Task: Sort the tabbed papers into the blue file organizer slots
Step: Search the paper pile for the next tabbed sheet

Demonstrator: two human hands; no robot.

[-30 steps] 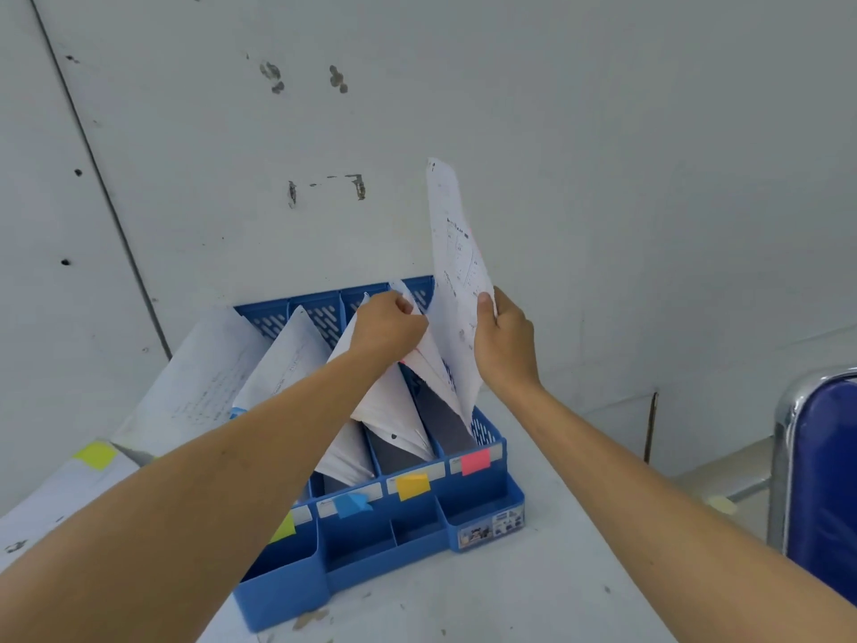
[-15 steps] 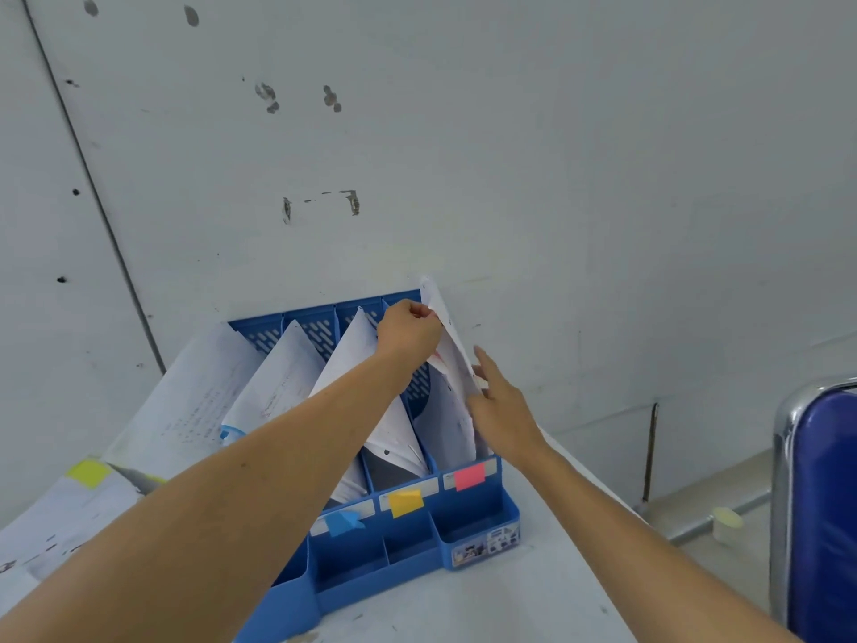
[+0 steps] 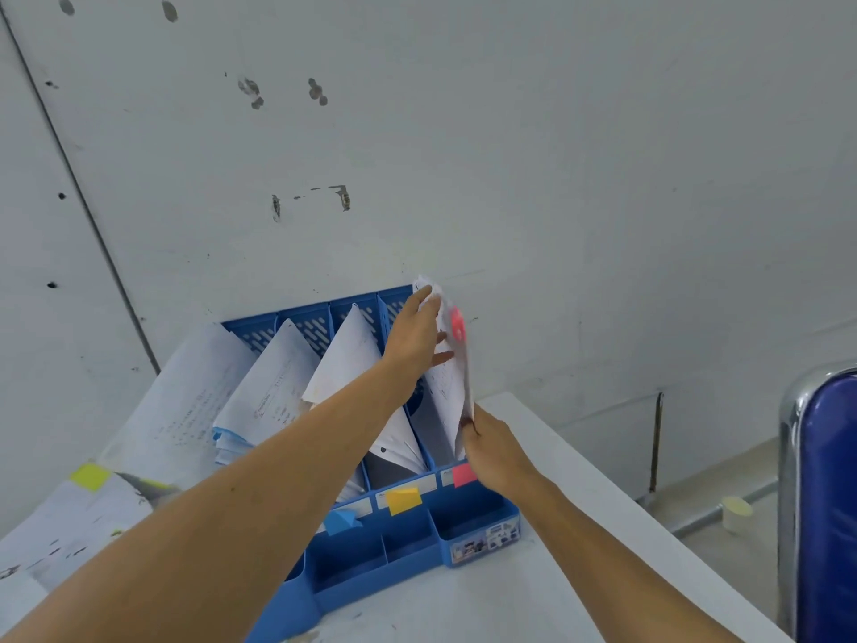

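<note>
Two hands (image 3: 414,336) (image 3: 494,450) touch edges of paper (image 3: 447,387) in the organizer (image 3: 477,517), rightmost slot.

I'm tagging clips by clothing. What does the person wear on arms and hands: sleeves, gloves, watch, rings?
Nothing that shows. The left forearm and right forearm are bare to the picture's edge: no sleeve, watch or band. The left hand and right hand are ungloved; no ring shows, though some fingers are hidden.

White table (image 3: 533,610) set against a grey panel wall (image 3: 556,155). Wall has dark scuff marks (image 3: 250,90) and a slanted seam (image 3: 83,187). Far right: blue chair (image 3: 830,503) with chrome frame (image 3: 788,438). On the floor: small white cup (image 3: 736,512) beside a pipe (image 3: 695,524).
</note>
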